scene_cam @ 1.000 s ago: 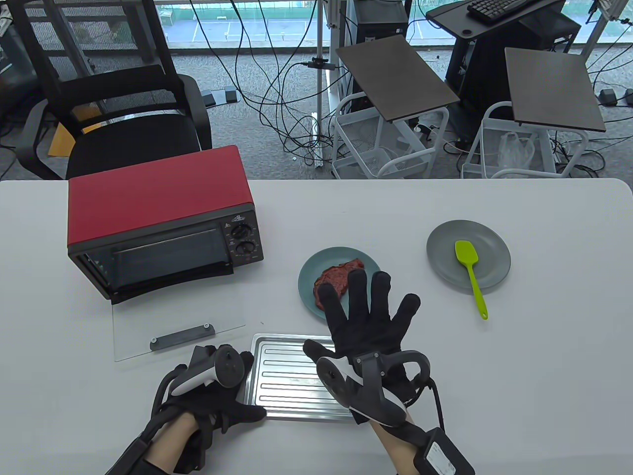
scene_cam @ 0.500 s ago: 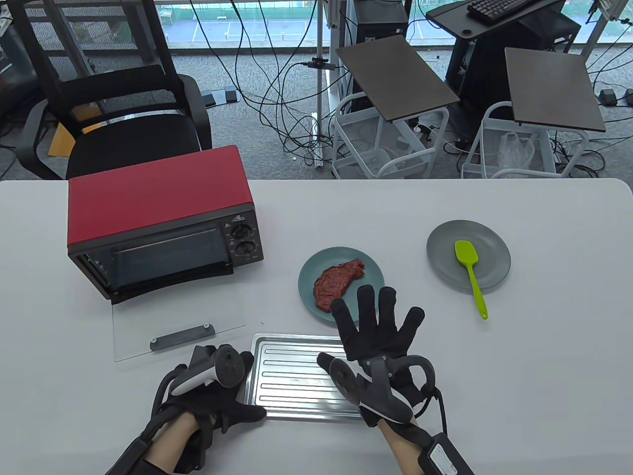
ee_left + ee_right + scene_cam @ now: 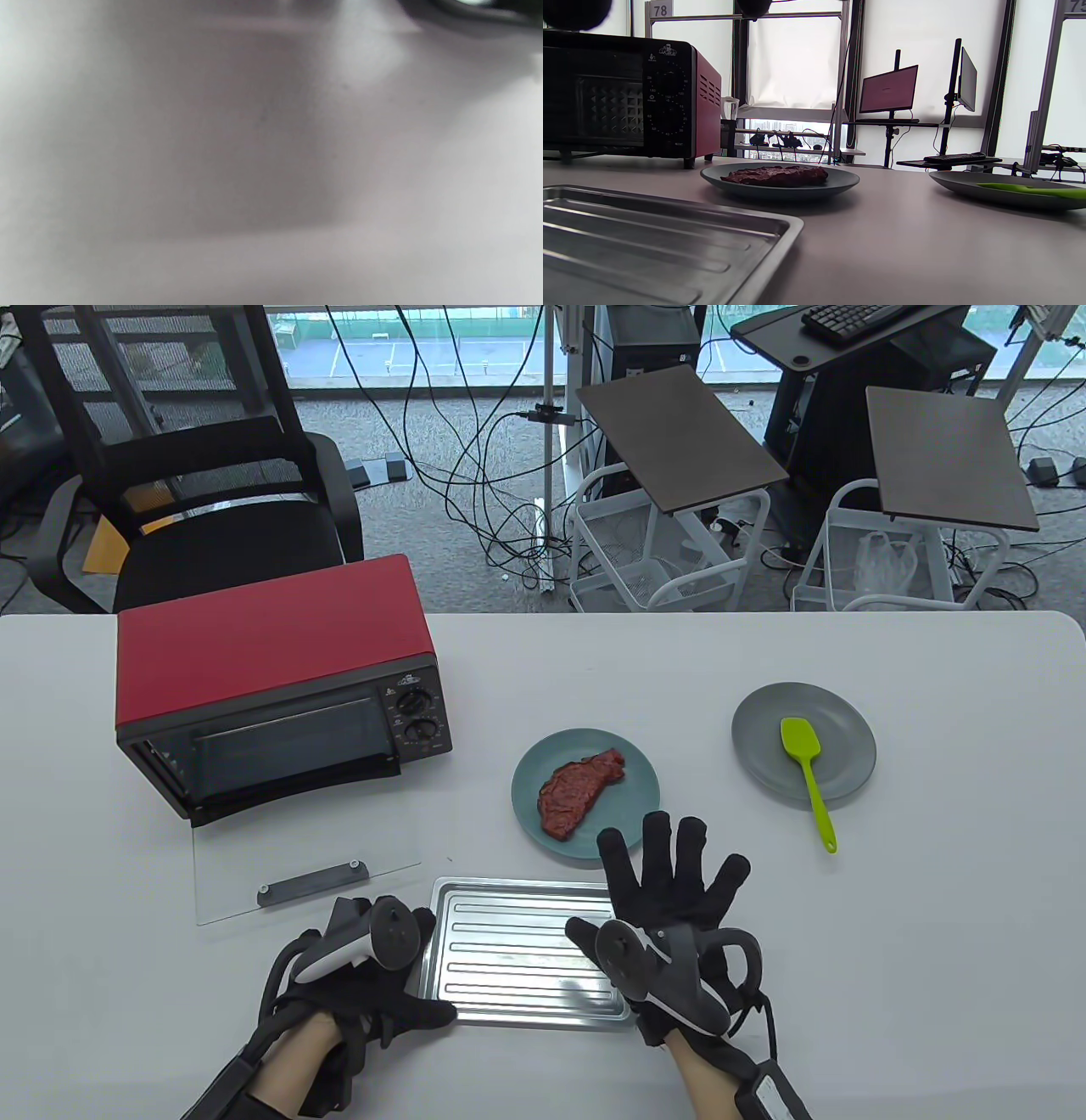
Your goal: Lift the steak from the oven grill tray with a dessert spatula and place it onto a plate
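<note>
Two plates sit on the one white table (image 3: 933, 950): a teal plate (image 3: 632, 823) bearing one steak (image 3: 579, 791), and a grey plate (image 3: 764, 729) bearing one lime-green dessert spatula (image 3: 808, 774). There is one ribbed metal oven grill tray (image 3: 501, 959) and one red toaster oven (image 3: 271, 661), which has two dials (image 3: 417, 716) and one glass door (image 3: 297, 861) lying open. Two gloved hands are in view, the left hand (image 3: 373, 984) and the right hand (image 3: 674, 891), each with one tracker. Behind the table stand one black office chair (image 3: 195, 492) and two tilted brown side tables (image 3: 679, 437).
</note>
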### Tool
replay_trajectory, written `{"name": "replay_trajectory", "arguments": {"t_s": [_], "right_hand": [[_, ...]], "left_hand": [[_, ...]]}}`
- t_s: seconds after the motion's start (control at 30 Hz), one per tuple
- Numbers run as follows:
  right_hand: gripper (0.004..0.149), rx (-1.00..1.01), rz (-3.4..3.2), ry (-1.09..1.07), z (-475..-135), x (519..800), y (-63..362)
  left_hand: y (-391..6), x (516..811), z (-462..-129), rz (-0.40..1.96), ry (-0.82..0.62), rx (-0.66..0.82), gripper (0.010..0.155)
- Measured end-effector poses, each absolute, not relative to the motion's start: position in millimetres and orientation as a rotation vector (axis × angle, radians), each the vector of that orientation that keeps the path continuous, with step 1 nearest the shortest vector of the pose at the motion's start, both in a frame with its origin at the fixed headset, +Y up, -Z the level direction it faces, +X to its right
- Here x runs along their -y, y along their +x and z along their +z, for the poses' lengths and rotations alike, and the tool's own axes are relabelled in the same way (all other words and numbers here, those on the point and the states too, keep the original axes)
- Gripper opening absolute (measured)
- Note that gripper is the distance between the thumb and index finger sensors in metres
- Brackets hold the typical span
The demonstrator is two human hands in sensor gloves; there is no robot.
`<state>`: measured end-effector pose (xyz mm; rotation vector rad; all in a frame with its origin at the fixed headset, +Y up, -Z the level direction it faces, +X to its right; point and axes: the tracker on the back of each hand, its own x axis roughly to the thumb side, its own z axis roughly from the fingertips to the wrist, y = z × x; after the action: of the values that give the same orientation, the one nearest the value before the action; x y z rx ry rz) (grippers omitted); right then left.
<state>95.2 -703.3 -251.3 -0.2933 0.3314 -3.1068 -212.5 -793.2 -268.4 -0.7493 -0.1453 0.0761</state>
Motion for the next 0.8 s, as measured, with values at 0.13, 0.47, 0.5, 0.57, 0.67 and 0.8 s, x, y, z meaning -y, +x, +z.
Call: {"name": "replay_trajectory", "arguments": {"t_s": [0.13, 0.47, 0.5, 0.57, 0.67, 0.8], "right_hand": [[0.095, -0.323, -3.110, -0.307, -250.8, 704.0, 95.1], [0.095, -0.276, -3.085, -0.352, -252.1, 709.9, 89.1], [0.095, -0.273, -3.086, -0.353, -252.1, 709.9, 89.1], [0.095, -0.279, -3.092, -0.358, -252.4, 710.5, 89.1], [0.095, -0.286, -3.102, -0.366, -251.8, 710.0, 89.0], [0.096, -0.290, -3.115, -0.357, -252.3, 709.6, 90.0]], "left_hand": [[-212.8, 793.2, -268.0, 0.076, -0.740, 0.142, 0.105], [-215.8, 784.4, -267.6, 0.110, -0.683, 0.147, 0.105], [-215.8, 783.2, -266.7, 0.109, -0.685, 0.156, 0.105], [-215.5, 780.8, -265.4, 0.113, -0.687, 0.174, 0.104], [-215.5, 777.8, -264.1, 0.129, -0.682, 0.192, 0.102], [-216.1, 766.3, -260.7, 0.112, -0.620, 0.200, 0.104]]}}
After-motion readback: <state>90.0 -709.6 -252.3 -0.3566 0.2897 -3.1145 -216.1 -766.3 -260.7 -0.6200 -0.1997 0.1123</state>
